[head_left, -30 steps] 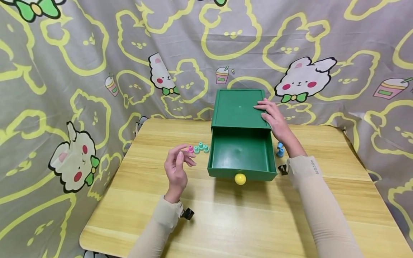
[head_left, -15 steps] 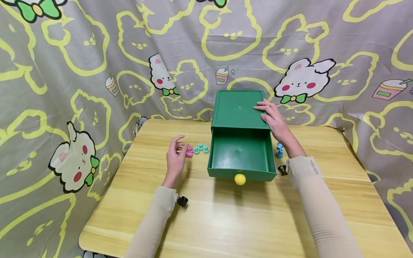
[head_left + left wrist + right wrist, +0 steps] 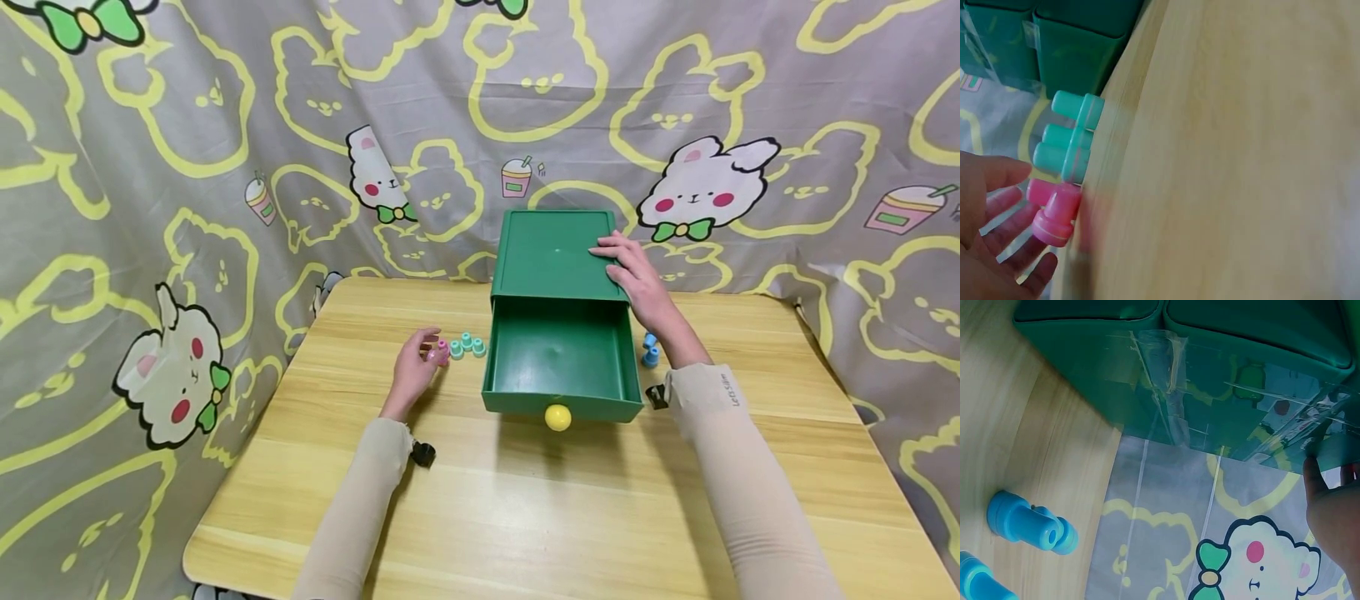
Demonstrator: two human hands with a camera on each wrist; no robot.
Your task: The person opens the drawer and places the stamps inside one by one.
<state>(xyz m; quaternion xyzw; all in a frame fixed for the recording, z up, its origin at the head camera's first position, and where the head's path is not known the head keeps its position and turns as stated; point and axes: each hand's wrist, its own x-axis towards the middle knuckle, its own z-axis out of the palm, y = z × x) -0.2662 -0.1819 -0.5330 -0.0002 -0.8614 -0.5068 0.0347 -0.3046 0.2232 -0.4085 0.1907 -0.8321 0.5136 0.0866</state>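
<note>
My left hand [image 3: 415, 372] reaches around small pink plastic pieces [image 3: 1057, 215], each a narrow stem on a wider round base. In the left wrist view its fingers are loosely bent beside the pink pieces, and the thumb stands apart from them; one piece is upright, another lies over. Three mint-green pieces [image 3: 467, 342] of the same shape stand just right of these. A green drawer box [image 3: 558, 250] has its drawer [image 3: 558, 354] pulled out, nothing visible inside, with a round yellow knob [image 3: 558, 417] in front. My right hand [image 3: 636, 275] rests on the box's top right edge.
Several blue pieces [image 3: 1029, 519] stand right of the box, near my right forearm. The wooden table [image 3: 480, 517] ends at a patterned curtain [image 3: 420, 75] at the back and sides. Clear tape [image 3: 1169, 375] runs over the box's side.
My left hand has moved from above the table down to the pink pieces, its fingers coming around them. The right hand and the drawer have stayed in place.
</note>
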